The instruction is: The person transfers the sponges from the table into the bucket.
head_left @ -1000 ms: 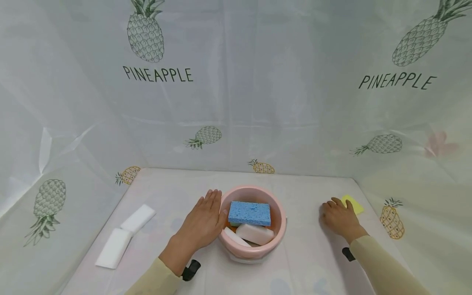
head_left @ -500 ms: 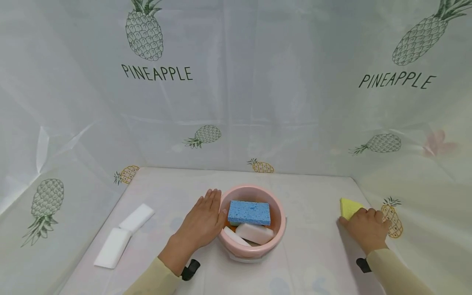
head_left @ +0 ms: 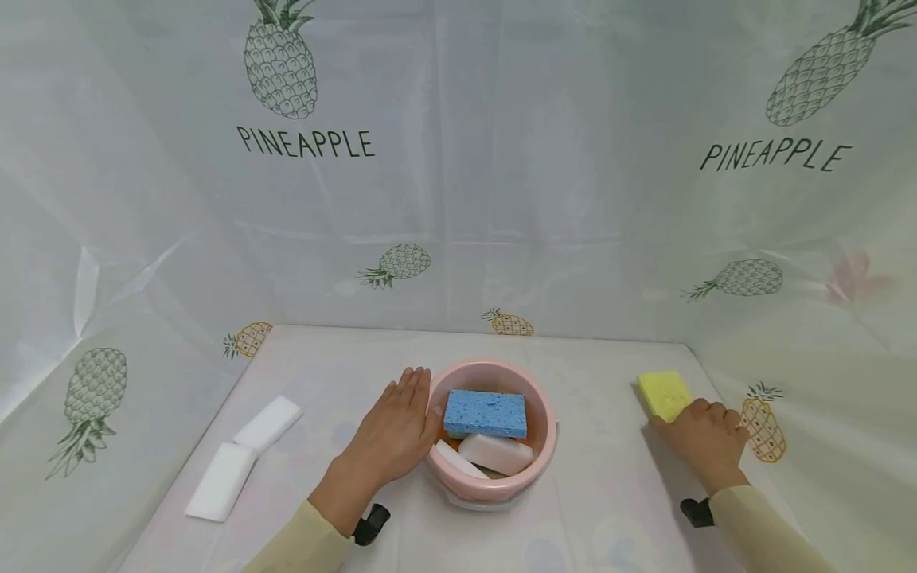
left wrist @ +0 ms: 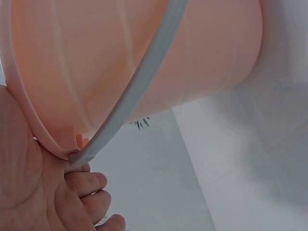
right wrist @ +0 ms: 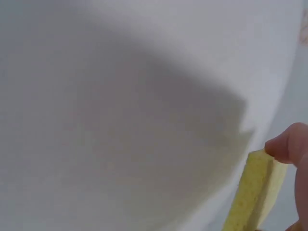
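A pink bucket (head_left: 546,446) stands near the middle of the table, its grey handle (left wrist: 144,67) hanging down the side. My left hand (head_left: 397,430) rests with straight fingers against the bucket's left rim; in the left wrist view the palm meets that rim. Inside the bucket, a blue sponge (head_left: 485,412) lies on top of white blocks (head_left: 496,454) and other pieces. At the right of the table my right hand (head_left: 705,442) pinches a yellow sponge (head_left: 664,394) by its near edge. The right wrist view shows the thumb on the sponge's corner, with a shadow below.
Two white blocks (head_left: 222,481) lie end to end at the left of the table. A sheet printed with pineapples (head_left: 530,199) hangs behind the table and along both sides. Black straps circle both wrists.
My right hand first moved right and toward me to the yellow sponge's near edge, then gripped it and shifted it slightly left. The left hand and bucket have stayed put.
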{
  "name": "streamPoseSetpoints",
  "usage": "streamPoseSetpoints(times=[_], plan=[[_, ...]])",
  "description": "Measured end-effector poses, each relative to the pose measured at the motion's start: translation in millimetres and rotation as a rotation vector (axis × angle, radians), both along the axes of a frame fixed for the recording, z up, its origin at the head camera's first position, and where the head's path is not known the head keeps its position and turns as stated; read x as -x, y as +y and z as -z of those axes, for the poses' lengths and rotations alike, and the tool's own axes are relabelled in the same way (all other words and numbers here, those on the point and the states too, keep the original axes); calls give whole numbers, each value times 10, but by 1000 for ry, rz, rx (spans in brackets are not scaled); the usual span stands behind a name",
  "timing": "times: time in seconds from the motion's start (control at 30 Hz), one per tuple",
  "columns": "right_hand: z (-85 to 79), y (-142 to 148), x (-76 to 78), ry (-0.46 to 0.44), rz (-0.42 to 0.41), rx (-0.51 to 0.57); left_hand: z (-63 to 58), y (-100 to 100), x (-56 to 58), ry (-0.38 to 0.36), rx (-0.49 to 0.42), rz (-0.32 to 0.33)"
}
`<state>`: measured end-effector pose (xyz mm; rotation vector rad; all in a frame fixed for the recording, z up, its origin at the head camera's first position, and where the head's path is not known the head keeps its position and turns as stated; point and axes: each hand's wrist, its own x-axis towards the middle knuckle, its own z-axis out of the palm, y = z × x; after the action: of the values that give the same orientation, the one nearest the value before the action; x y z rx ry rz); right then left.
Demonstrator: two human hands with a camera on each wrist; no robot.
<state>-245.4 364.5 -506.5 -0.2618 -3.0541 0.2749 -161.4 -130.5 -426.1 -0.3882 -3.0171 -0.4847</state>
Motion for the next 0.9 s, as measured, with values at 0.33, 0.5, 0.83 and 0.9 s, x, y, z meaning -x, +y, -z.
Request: streamPoseSetpoints(times=[0.33, 0.5, 0.83, 0.9], plan=[[-577, -833, -7, 485, -387, -10, -21, -15, -13, -6, 6, 3], [-980, -1344, -105, 498, -575, -14, -25, -35, -10, -7, 20, -9], [-1267, -2122, -362, 362, -910, -116, -39, -41, -17, 11, 45, -3], [-1244, -2220, -387, 342, -957, -147, -36, -40, -17, 6, 54, -2]])
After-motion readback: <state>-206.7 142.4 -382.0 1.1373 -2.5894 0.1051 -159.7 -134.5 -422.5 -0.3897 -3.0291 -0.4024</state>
